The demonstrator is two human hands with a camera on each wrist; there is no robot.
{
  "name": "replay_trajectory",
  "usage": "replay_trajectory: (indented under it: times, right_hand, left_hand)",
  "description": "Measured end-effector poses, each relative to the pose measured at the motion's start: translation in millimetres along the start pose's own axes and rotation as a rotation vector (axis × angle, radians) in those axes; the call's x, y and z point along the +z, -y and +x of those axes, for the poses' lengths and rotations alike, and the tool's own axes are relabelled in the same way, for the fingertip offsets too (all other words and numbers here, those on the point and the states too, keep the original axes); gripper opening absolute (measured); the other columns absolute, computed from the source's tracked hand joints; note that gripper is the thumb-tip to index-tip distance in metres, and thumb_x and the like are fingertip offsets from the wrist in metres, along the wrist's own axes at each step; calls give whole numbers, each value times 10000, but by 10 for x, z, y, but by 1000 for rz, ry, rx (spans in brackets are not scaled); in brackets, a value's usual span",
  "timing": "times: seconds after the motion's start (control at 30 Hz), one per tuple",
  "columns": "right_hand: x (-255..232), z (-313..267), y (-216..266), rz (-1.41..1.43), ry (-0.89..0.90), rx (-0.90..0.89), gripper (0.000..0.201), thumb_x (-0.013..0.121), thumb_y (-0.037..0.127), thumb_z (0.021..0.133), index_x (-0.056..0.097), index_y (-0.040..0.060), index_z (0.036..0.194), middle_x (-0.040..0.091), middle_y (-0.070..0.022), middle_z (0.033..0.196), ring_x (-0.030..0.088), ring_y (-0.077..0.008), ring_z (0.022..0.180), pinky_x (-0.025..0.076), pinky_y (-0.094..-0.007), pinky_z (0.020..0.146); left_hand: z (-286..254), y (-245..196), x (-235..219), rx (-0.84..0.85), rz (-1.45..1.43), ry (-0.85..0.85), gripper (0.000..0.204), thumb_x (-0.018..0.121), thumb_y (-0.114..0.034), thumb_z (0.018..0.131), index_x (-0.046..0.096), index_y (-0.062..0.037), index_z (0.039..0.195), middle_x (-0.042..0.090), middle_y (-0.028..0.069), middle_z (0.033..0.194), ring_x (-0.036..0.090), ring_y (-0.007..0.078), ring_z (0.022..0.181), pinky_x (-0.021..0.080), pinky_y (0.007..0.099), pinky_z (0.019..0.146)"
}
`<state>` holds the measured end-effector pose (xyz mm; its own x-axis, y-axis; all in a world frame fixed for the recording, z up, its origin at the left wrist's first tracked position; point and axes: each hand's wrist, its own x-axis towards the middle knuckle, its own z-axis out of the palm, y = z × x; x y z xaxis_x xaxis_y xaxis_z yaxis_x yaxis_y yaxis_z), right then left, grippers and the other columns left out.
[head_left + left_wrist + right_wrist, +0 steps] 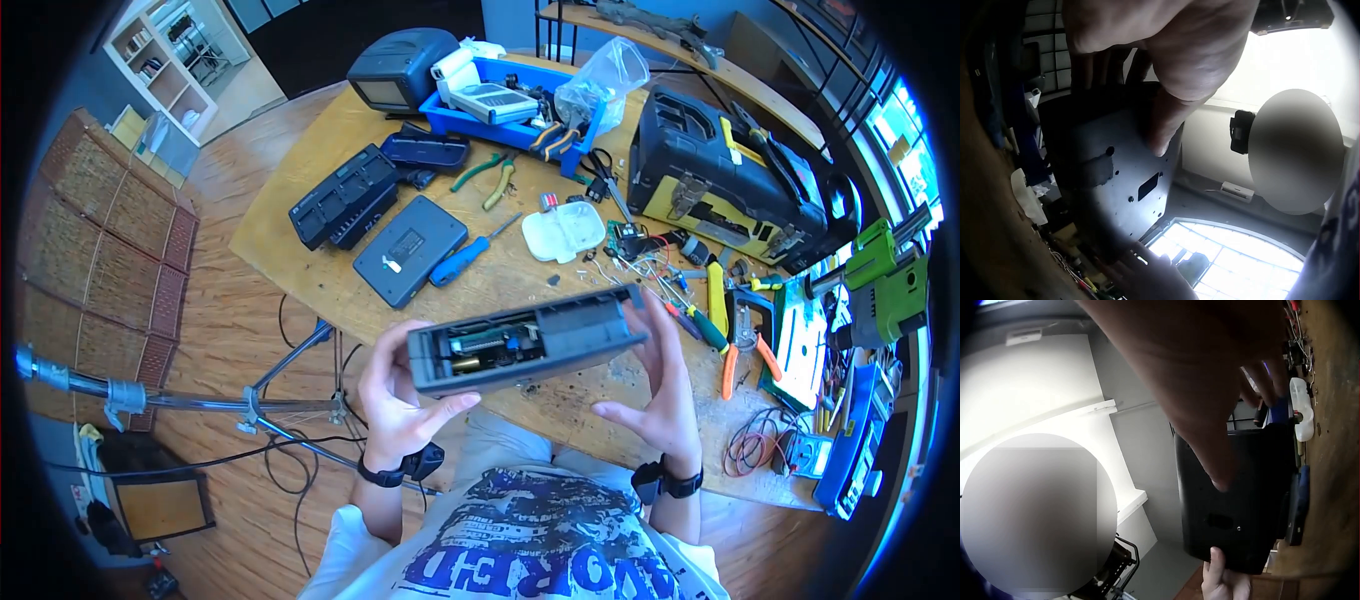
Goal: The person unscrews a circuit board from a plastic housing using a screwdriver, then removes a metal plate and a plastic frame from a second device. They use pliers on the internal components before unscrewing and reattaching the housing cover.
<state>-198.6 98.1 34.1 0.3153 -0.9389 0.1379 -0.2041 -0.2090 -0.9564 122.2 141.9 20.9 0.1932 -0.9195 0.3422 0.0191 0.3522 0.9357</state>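
A black plastic device housing [590,335] is held up over the near edge of the table. Through an opening in its side, a circuit board [490,340] shows. My left hand [400,395] grips the housing's left end, thumb along the near face and fingers behind. At the right end is my right hand [665,380], its fingers extended against that end and its thumb spread away from the near face. The left wrist view shows a broad face of the housing [1122,181] with several holes and a rectangular slot.
On the table [300,200] lie a flat black panel [410,250], a blue screwdriver [462,262], a white dish [563,232] and green-handled pliers [485,178]. Behind stand a blue bin [480,120] and a toolbox [690,170]. Orange-handled wire strippers [745,340] lie at right.
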Motion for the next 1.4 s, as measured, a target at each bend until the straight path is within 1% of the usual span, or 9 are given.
replay_trajectory:
  times: [0.07, 0.13, 0.23, 0.4, 0.5, 0.97, 1.03, 1.13, 1.4]
  right_hand:
    - [16, 78, 101, -51, -140, -170, 1361, 1044, 202, 672, 218, 75, 1746, 448, -215, 1704, 472, -342, 1568, 418, -478, 1272]
    - [-11, 67, 109, -23, -232, -186, 1242, 1044, 200, 643, 385, 75, 1688, 549, -192, 1633, 546, -344, 1507, 461, -460, 1229]
    - [-220, -6, 62, -260, -172, -162, 717, 1010, 111, 625, 726, 28, 1279, 751, -97, 1302, 708, -278, 1241, 557, -402, 1078]
    - [-342, -179, -115, -133, -219, -118, 698, 960, -30, 635, 704, -5, 1283, 697, -107, 1324, 693, -216, 1254, 585, -316, 1042]
    - [-376, -262, -210, -8, -273, -119, 756, 985, -20, 639, 663, -28, 1323, 633, -153, 1387, 666, -266, 1324, 595, -363, 1108]
    - [-451, -320, -442, 19, -295, -144, 710, 938, -108, 691, 630, -5, 1323, 595, -143, 1395, 654, -280, 1346, 589, -372, 1126]
    - [-452, -324, -427, 20, -298, -154, 688, 922, -123, 702, 630, -2, 1312, 598, -143, 1389, 653, -279, 1348, 579, -372, 1133]
    - [-439, -318, -406, -52, -304, -189, 674, 897, -149, 703, 631, 3, 1303, 600, -144, 1383, 651, -286, 1348, 563, -369, 1140]
    - [-423, -289, -266, -204, -424, -362, 498, 927, -41, 749, 674, 18, 1175, 695, -151, 1256, 709, -324, 1263, 576, -431, 1091]
  left_hand:
    - [71, -101, 99, 131, 238, 191, 852, 1038, -103, 710, 565, 32, 1406, 652, 177, 1372, 670, 231, 1220, 544, 379, 1046]
    - [135, -161, 233, 159, 272, 221, 782, 1036, -115, 704, 625, 33, 1352, 703, 186, 1305, 695, 250, 1151, 556, 375, 991]
    - [217, -274, 374, 306, 442, 316, 717, 992, -65, 663, 720, -43, 1326, 733, 147, 1213, 747, 310, 1068, 596, 377, 917]
    - [289, -319, 551, 423, 398, 402, 730, 980, -66, 691, 710, -53, 1369, 745, 134, 1219, 757, 309, 1096, 609, 371, 924]
    - [331, -403, 646, 278, 319, 402, 846, 993, -106, 669, 661, -15, 1441, 741, 165, 1311, 740, 339, 1168, 587, 403, 1010]
    - [456, -169, 723, 418, 371, 536, 728, 943, -35, 657, 705, -16, 1345, 763, 155, 1242, 747, 348, 1127, 598, 429, 963]
    - [427, -137, 735, 440, 387, 510, 552, 922, -74, 744, 742, 13, 1259, 785, 168, 1227, 767, 332, 1120, 605, 420, 981]
    - [422, -141, 731, 453, 379, 531, 710, 899, 32, 652, 695, -17, 1330, 754, 156, 1268, 744, 352, 1144, 599, 427, 976]
    - [382, -148, 751, 442, 330, 510, 668, 935, -16, 664, 697, -38, 1289, 750, 158, 1296, 738, 359, 1199, 598, 448, 1029]
